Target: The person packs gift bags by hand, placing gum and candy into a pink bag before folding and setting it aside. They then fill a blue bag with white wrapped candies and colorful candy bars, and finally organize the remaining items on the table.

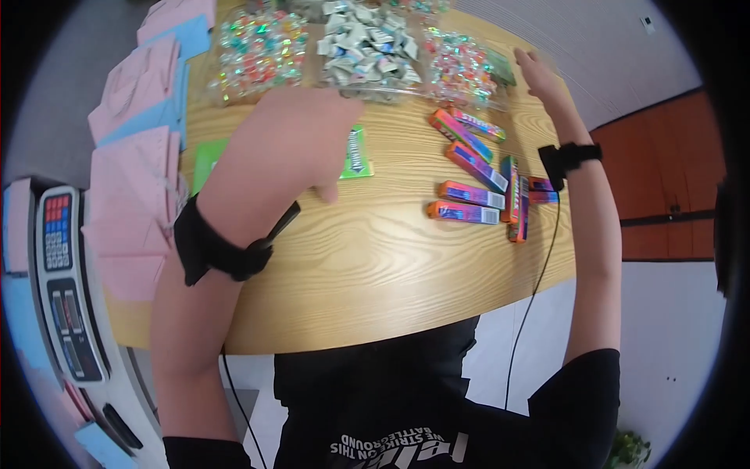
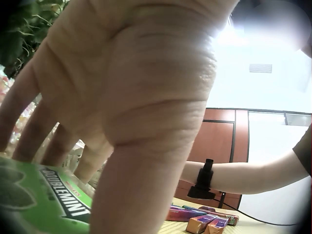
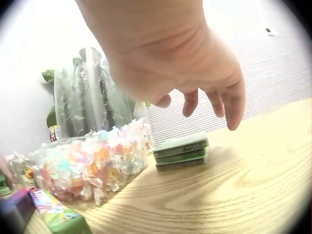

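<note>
My left hand is over a green flat Doublemint gum pack on the table. In the left wrist view its fingers reach down straight at the pack's far edge, with the thumb on the near side. More green packaging shows left of the wrist. At the far right, my right hand hovers with fingers apart and loosely bent. Below it in the right wrist view stands a small stack of flat green packs; the fingertips are above it and hold nothing.
Clear trays of wrapped candies and white sachets line the back. Several purple-orange candy sticks lie right of centre. Pink bags and a weighing scale are at the left. A cable hangs from the right wrist.
</note>
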A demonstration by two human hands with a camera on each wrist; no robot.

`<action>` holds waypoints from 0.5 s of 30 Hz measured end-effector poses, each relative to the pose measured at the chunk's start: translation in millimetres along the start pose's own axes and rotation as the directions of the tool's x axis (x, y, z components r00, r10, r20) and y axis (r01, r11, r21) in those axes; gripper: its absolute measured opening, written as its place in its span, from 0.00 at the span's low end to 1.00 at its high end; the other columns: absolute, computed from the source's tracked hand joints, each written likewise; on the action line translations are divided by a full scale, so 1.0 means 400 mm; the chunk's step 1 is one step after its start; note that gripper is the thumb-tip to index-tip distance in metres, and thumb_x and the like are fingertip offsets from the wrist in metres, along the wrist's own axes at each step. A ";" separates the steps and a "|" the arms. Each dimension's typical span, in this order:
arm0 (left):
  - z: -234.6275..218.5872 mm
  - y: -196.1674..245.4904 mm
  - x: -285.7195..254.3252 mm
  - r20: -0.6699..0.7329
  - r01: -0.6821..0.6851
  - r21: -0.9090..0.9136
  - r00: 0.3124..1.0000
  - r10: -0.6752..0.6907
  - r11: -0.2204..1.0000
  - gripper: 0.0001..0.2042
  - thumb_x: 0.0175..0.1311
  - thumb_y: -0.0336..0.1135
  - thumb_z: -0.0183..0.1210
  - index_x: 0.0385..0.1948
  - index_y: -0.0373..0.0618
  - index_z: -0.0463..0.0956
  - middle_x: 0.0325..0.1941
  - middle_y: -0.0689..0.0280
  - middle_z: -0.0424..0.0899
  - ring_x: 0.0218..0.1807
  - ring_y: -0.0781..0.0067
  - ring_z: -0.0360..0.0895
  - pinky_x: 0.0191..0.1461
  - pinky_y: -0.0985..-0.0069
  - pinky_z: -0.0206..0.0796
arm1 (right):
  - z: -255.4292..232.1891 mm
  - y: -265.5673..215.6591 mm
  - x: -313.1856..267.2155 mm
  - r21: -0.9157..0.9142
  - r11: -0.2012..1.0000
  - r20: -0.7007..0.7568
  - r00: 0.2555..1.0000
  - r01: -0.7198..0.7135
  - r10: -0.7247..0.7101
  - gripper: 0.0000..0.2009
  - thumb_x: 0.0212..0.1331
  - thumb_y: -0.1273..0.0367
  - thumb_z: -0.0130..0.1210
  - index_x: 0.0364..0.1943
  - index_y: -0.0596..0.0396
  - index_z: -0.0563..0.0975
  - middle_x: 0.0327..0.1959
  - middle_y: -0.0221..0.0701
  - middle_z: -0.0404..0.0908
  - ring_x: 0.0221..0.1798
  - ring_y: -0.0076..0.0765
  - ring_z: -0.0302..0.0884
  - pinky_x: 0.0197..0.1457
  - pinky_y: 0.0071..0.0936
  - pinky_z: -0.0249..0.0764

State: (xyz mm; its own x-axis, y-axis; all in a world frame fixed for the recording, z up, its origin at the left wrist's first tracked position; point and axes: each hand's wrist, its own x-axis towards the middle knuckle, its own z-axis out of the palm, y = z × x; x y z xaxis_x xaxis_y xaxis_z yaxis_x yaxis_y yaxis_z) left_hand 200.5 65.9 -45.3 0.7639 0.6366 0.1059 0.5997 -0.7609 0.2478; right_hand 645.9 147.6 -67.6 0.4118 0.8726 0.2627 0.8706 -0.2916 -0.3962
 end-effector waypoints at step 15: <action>0.027 0.079 0.044 0.189 0.208 -0.018 0.961 -0.201 0.978 0.37 0.34 0.48 0.76 0.51 0.44 0.74 0.45 0.53 0.83 0.48 0.50 0.80 0.50 0.60 0.73 | -0.053 -0.395 -0.584 -0.030 0.691 0.411 0.639 0.723 -0.651 0.18 0.53 0.63 0.62 0.48 0.53 0.79 0.47 0.35 0.78 0.53 0.45 0.75 0.52 0.38 0.75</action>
State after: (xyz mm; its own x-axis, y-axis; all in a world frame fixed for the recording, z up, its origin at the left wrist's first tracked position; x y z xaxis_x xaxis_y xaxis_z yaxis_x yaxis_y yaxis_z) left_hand 235.7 51.8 -46.1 0.6588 0.7410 -0.1299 0.7410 -0.6094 0.2821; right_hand 417.9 -18.3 -47.7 -0.4139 0.9080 0.0643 0.9069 0.4175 -0.0573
